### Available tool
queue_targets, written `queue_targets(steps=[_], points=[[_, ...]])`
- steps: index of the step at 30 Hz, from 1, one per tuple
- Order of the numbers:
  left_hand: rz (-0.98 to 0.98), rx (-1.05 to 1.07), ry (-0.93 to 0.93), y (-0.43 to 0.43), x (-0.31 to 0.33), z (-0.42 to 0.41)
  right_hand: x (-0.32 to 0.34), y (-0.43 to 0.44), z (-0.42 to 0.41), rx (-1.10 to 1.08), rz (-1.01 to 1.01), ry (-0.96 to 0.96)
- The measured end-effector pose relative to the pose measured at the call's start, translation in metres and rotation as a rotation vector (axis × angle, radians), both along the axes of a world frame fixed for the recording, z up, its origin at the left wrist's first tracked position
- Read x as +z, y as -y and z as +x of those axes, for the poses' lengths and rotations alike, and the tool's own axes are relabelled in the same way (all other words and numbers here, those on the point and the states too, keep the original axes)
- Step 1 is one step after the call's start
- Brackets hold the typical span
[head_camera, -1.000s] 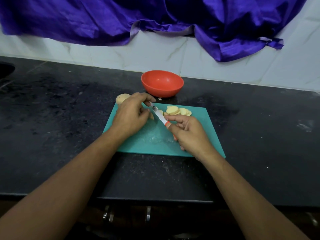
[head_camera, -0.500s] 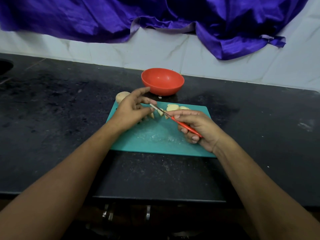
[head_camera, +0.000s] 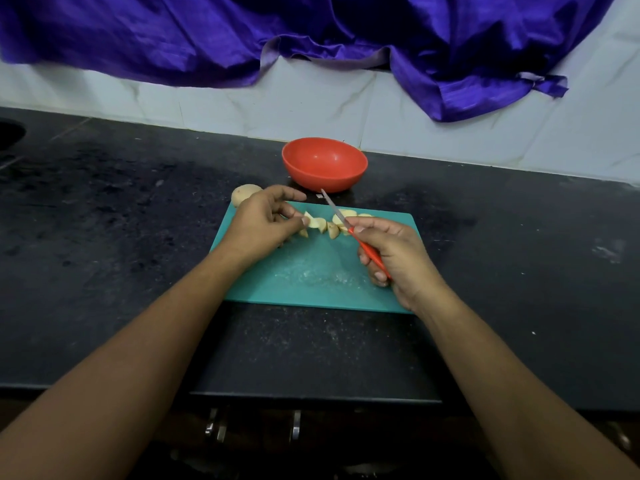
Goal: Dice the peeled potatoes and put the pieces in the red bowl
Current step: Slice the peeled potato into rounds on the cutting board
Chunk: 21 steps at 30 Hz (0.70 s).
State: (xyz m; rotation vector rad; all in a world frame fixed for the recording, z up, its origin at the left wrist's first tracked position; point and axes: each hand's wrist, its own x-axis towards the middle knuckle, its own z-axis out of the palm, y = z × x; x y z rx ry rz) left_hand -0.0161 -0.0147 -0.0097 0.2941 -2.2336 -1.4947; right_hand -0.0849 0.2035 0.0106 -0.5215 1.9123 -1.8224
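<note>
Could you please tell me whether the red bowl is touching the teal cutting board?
Apart. The head view shows a strip of dark counter between the red bowl and the far edge of the teal cutting board.

glossy red plastic bowl, matt teal plastic board, speckled dark stone surface, shiny purple cloth, knife with metal blade

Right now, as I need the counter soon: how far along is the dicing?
Done: potato pieces and slices lie cut on the cutting board. In hand: left hand pinches a piece, right hand grips the knife. Left: a whole potato beside the board; the red bowl holds nothing yet.
</note>
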Motion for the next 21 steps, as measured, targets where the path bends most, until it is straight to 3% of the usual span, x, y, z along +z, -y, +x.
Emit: queue_targets(steps=[6, 13, 21], points=[[-0.268, 0.089, 0.053, -0.004, -0.003, -0.002, -0.003, 0.003, 0.010, -0.123, 0.093, -0.173], [-0.498, 0.183, 0.032, -0.006, 0.002, -0.001, -0.007, -0.010, 0.010, -0.172, 0.630, -0.715], [-0.643, 0.145, 0.102, -0.012, 0.006, 0.003, 0.002, -0.014, 0.027, -0.141, 0.878, -1.028]])
